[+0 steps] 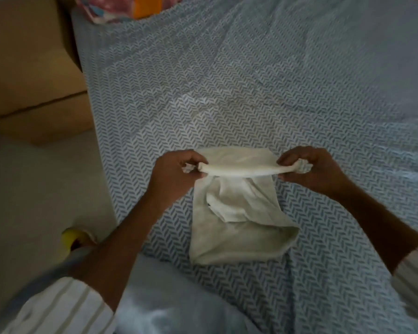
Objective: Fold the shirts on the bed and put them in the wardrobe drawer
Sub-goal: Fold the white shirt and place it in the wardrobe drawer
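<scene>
A white shirt (241, 237) lies partly folded on the bed (227, 92), which has a blue herringbone sheet. Its far end is lifted off the sheet and stretched into a taut band between both hands. My left hand (176, 172) pinches the left corner of that band. My right hand (309, 169) grips the right corner, with bunched cloth showing in the fist. The near end of the shirt rests on the sheet close to the bed's front edge. No wardrobe drawer is in view.
A beige cabinet or box (29, 80) stands left of the bed on a pale floor (34, 189). A colourful patterned cloth with an orange patch (130, 8) sits at the bed's far left corner. A yellow object (75, 237) lies on the floor by my left forearm.
</scene>
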Available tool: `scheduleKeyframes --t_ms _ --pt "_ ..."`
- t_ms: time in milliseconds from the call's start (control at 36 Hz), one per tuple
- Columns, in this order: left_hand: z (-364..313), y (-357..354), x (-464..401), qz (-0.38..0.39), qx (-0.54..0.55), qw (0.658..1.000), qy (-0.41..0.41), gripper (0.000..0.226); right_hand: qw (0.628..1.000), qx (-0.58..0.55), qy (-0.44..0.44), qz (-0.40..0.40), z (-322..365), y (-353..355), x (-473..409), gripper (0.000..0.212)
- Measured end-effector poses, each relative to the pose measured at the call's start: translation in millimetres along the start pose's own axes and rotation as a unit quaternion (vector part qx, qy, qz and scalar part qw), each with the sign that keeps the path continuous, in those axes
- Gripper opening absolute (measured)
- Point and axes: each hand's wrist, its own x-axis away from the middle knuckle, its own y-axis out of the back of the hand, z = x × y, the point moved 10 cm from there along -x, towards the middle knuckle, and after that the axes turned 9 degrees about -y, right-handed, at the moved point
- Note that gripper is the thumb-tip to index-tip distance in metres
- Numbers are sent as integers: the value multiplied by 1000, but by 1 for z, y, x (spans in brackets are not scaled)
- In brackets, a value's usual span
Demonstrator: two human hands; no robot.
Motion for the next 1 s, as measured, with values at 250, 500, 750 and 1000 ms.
scheduleKeyframes --t_ms 250,500,750,1000 --pt "7 -59 131 114 -151 981 -38 35 979 188 80 -24 -48 -65 120 36" --pt "52 -78 144 188 -175 963 85 35 959 269 -37 85 -86 -100 119 46" --pt "118 -74 77 36 -47 944 324 105 925 -107 -365 -19 -114 -74 47 47" --pt "96 -94 81 64 130 912 383 53 885 -156 -425 108 -90 -103 41 83"
